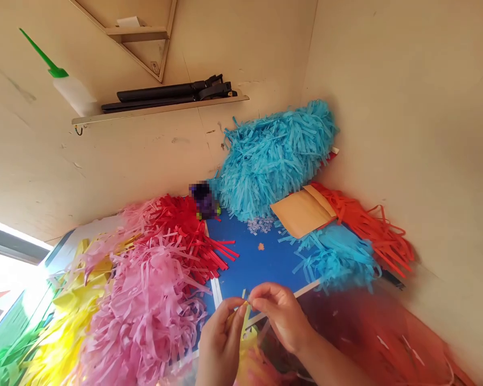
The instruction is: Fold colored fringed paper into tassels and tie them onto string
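My left hand [221, 343] and my right hand [279, 316] meet low in the view, their fingertips pinching a narrow yellow paper strip [244, 316] between them. More yellow paper [245, 348] hangs below the hands, partly hidden by them. Behind my hands lies a blue work surface [257, 257] with a small orange scrap [261, 246] on it. A heap of pink paper fringe [145, 305] is nearest my left hand, and a blurred red sheet [358, 332] lies right of my right hand.
Heaps of red [181, 236], turquoise [277, 161], orange [366, 230] and yellow [76, 305] paper fringe surround the blue surface, with a tan envelope [301, 212] among them. A beige wall rises behind, bearing a shelf [161, 105] with black objects and a green-nozzled white bottle [70, 88].
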### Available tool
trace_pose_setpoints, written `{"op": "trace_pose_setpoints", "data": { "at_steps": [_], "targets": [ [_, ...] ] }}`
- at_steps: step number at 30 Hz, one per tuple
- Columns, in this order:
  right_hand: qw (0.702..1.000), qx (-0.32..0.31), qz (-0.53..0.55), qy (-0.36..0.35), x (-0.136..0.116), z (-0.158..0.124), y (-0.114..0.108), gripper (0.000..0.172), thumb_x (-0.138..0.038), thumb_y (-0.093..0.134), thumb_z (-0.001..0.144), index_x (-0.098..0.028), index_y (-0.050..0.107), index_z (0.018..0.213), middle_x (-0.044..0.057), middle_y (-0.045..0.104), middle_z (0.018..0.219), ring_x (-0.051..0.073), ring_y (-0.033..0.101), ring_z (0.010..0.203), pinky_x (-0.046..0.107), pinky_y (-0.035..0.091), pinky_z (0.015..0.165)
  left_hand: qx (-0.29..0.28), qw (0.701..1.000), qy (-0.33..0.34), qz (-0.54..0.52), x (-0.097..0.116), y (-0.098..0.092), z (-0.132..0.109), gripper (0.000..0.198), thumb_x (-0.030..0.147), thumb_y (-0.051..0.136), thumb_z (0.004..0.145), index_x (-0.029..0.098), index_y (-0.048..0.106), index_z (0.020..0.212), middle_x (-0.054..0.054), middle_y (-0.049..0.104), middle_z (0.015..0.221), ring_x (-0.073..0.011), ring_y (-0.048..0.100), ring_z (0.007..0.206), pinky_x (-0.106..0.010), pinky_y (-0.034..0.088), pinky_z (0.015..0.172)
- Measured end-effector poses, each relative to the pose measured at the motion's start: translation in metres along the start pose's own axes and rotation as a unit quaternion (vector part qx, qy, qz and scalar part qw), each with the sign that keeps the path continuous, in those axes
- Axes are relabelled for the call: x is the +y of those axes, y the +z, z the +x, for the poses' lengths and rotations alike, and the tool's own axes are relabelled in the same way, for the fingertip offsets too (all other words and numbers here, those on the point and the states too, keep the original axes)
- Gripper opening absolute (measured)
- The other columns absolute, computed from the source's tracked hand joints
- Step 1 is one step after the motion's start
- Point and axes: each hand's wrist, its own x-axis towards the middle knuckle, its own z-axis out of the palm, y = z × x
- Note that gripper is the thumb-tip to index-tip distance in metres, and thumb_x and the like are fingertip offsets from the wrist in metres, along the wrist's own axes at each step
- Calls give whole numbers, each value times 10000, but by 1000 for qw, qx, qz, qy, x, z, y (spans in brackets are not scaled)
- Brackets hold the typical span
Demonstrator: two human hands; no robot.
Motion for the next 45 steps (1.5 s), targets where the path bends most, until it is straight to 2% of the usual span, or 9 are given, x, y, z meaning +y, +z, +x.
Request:
{"op": "trace_pose_setpoints", "data": {
  "at_steps": [6,12,16,18,22,28,34,40,45],
  "targets": [
    [999,4,-28,-21,4,-6,1,251,-400,882,664,-195,754,734,13,689,706,143,589,679,249,473,689,-16,999,1,43,3,0,-3,316,498,607,876,210,670,765,-15,625,685,-143,529,591,-214,422,564],
    [995,21,-94,-33,4,-9,-3,222,-408,833,704,-200,757,707,6,664,648,145,566,622,243,461,621,-38,986,63,152,2,-9,0,182,384,604,887,262,724,826,-36,711,751,-190,630,661,-247,437,632],
    [983,-9,-160,-88,-1,-10,-6,148,-353,794,750,-217,758,704,8,675,688,157,590,663,251,474,653,-76,967,100,223,-1,-12,0,180,368,560,924,278,705,867,-35,721,785,-193,662,692,-249,425,629],
    [976,-24,-178,-121,-2,-10,-7,125,-332,773,776,-225,757,714,13,688,720,169,613,702,262,489,688,-61,965,90,239,-2,-9,-2,171,374,550,930,276,672,862,-20,708,747,-182,642,642,-251,405,606],
    [975,-32,-170,-139,-3,-12,-6,118,-325,755,811,-231,743,741,9,686,739,167,623,718,262,499,705,2,978,54,199,-2,-3,-10,178,382,545,929,267,618,816,2,667,678,-168,586,571,-257,377,581],
    [983,-68,-154,-71,-5,-13,-5,156,-360,764,800,-212,719,772,7,679,781,160,614,743,254,501,721,-86,979,88,165,1,-11,-7,164,332,540,927,265,662,841,-32,695,751,-192,639,664,-259,431,627],
    [984,-47,-163,-57,-2,-14,-6,158,-362,743,805,-206,720,795,6,681,770,154,602,718,251,494,699,-49,985,67,151,0,-10,-10,153,360,562,901,260,670,859,-57,714,794,-224,656,705,-290,456,656],
    [968,-50,-207,-136,-2,-18,-5,103,-309,715,848,-218,721,801,15,695,799,166,621,763,268,488,740,8,973,122,194,0,-3,-15,142,272,531,910,267,658,848,-35,719,775,-203,667,702,-270,466,668],
    [969,-29,-190,-156,1,-23,-7,102,-297,693,869,-214,700,811,15,681,801,165,622,770,267,486,746,-31,963,160,217,0,-7,-13,112,262,567,901,265,669,855,-18,733,766,-176,687,676,-234,471,646]
  ]
}}
